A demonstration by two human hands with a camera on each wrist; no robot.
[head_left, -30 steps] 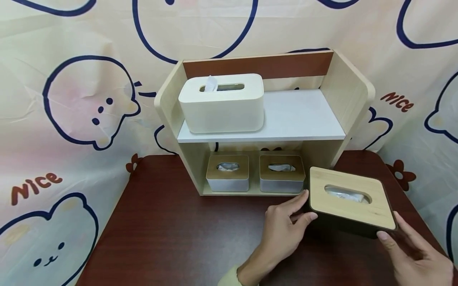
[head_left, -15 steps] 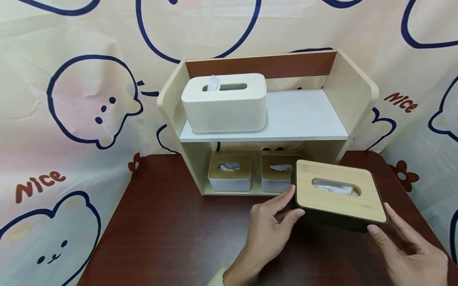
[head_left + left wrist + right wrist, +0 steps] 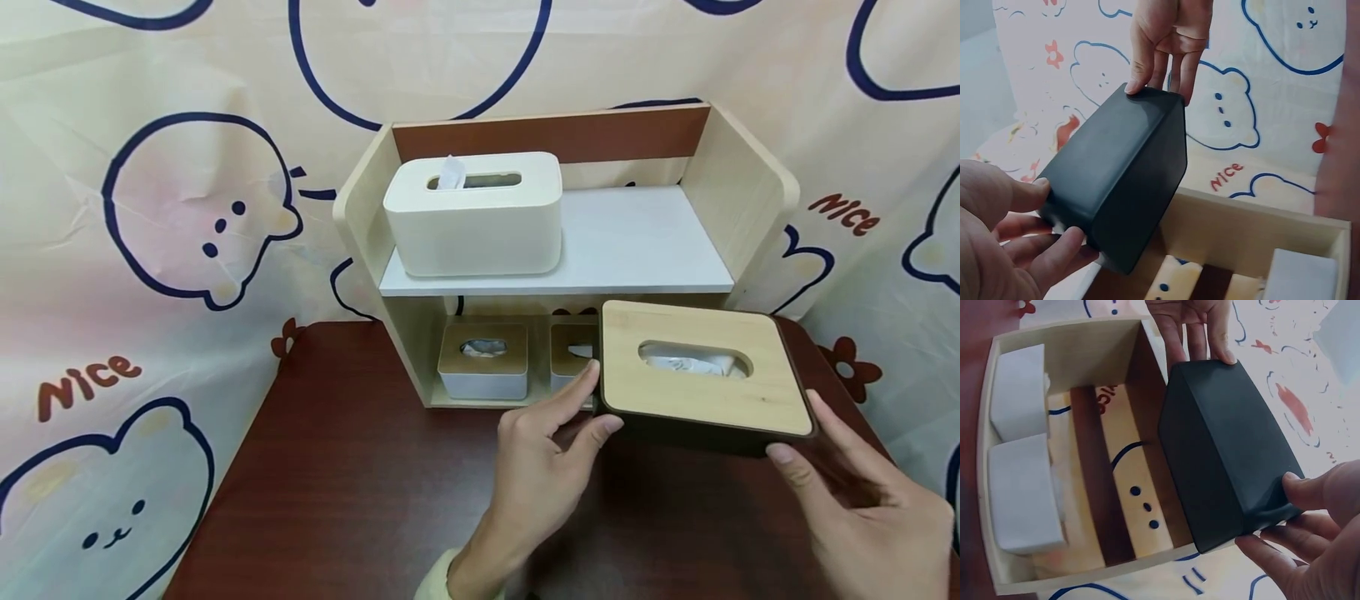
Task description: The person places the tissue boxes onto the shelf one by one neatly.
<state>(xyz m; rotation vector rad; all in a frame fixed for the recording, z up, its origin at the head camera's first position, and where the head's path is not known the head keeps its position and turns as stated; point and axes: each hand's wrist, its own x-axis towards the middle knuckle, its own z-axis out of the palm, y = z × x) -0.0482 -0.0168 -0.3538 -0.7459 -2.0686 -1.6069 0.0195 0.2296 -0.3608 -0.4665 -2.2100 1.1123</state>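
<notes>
A black tissue box (image 3: 705, 398) with a light wooden lid and an oval slot is held up in front of the shelf's right side. White tissue shows inside the slot. My left hand (image 3: 542, 475) grips its left end, thumb on the near side. At the opposite end my right hand (image 3: 862, 492) holds it between thumb and fingers. Both wrist views show the dark underside of the tissue box (image 3: 1116, 169), tilted, with the left hand (image 3: 1016, 237) and right hand (image 3: 1316, 531) pinching its two ends.
A two-tier wooden shelf (image 3: 637, 242) stands on the dark brown table (image 3: 337, 500). A large white tissue box (image 3: 474, 237) sits on its upper left. Below are two small wood-lidded tissue boxes, the left one (image 3: 483, 362) in full view, the right one (image 3: 567, 346) partly hidden.
Both hands have carried the black tissue box left and upward, closer to the shelf. It now overlaps the right small tissue box and the upper board's front edge in view.
</notes>
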